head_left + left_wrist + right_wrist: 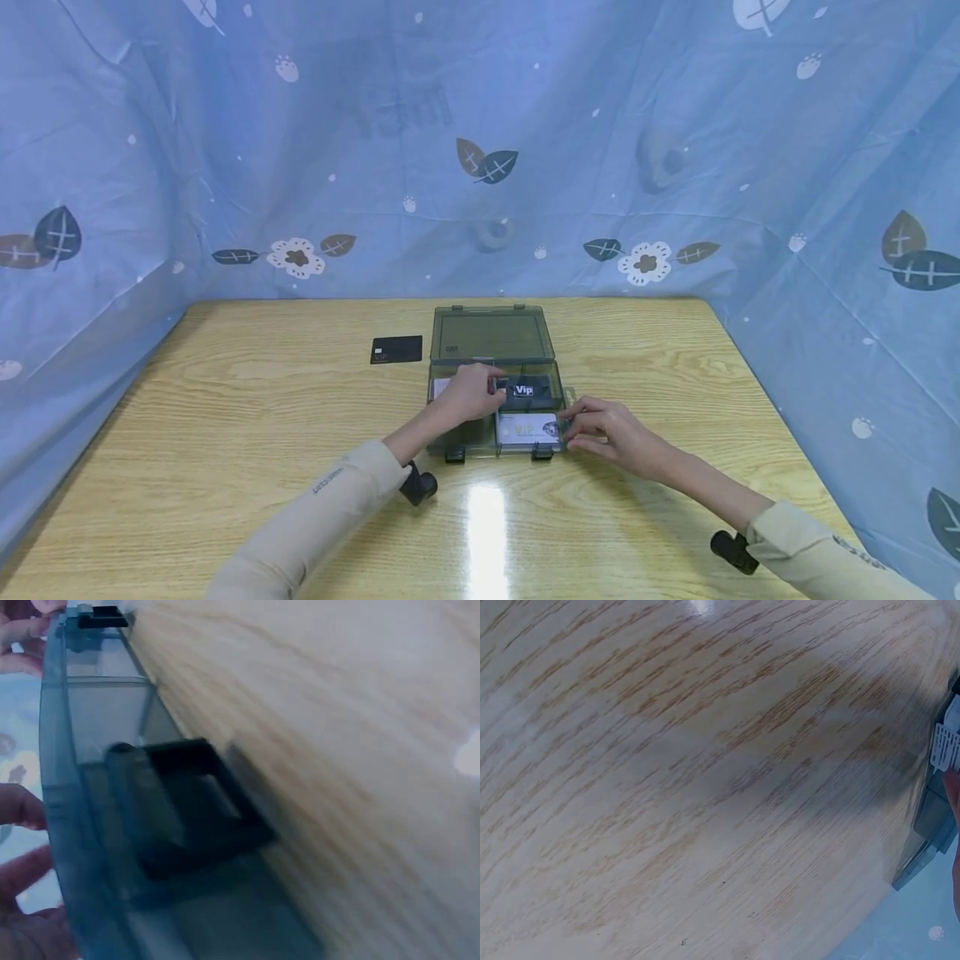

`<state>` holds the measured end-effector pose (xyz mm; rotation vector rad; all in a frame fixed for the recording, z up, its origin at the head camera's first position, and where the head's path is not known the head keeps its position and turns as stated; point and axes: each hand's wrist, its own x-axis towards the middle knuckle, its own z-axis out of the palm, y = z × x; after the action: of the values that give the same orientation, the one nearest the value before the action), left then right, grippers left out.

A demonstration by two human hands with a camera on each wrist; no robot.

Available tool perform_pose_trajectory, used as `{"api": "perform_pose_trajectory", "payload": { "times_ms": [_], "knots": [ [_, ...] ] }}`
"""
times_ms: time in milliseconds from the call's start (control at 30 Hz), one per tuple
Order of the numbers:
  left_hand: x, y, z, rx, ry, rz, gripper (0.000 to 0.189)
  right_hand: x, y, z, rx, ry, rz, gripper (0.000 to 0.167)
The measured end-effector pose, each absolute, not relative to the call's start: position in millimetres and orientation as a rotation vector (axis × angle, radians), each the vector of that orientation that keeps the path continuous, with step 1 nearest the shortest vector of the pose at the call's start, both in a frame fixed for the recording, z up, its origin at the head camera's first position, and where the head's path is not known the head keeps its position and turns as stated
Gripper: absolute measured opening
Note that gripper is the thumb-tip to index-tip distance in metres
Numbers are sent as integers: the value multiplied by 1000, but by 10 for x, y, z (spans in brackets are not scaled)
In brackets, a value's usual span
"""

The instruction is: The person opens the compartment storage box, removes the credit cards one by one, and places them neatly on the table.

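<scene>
A smoky translucent plastic box (pixel 497 451) with compartments lies on the table, its lid (pixel 492 335) folded back. My left hand (pixel 471 394) reaches in over the box, thumb and forefinger at the left end of a black card (pixel 536 398) marked "Vip", pinching it. In the left wrist view, fingertips (pixel 26 874) show apart behind the box wall. A white VIP card (pixel 517 428) lies in the front right compartment. My right hand (pixel 611 432) holds the box's right side, fingers at the rim and thumb by the front corner.
A black VIP card (pixel 397 350) lies on the wooden table (pixel 285 417), left of the lid. Part of another pale card (pixel 440 386) shows in the back left compartment. Two black latches (pixel 542 452) stick out in front. A blue patterned cloth (pixel 480 150) hangs around the table.
</scene>
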<state>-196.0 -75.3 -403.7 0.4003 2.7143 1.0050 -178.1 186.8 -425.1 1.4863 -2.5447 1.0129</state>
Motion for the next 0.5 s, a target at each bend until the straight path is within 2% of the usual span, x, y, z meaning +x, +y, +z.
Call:
{"api": "perform_pose_trajectory", "payload": {
  "times_ms": [200,500],
  "knots": [
    [-2008,-631,-3984,303,2689,748,36,-1788,1863,-4254,1496,-2533,1012,13],
    [-2086,-617,-4003,335,2712,630,33,-1803,1869,-4255,1491,-2546,1022,13]
  ]
}}
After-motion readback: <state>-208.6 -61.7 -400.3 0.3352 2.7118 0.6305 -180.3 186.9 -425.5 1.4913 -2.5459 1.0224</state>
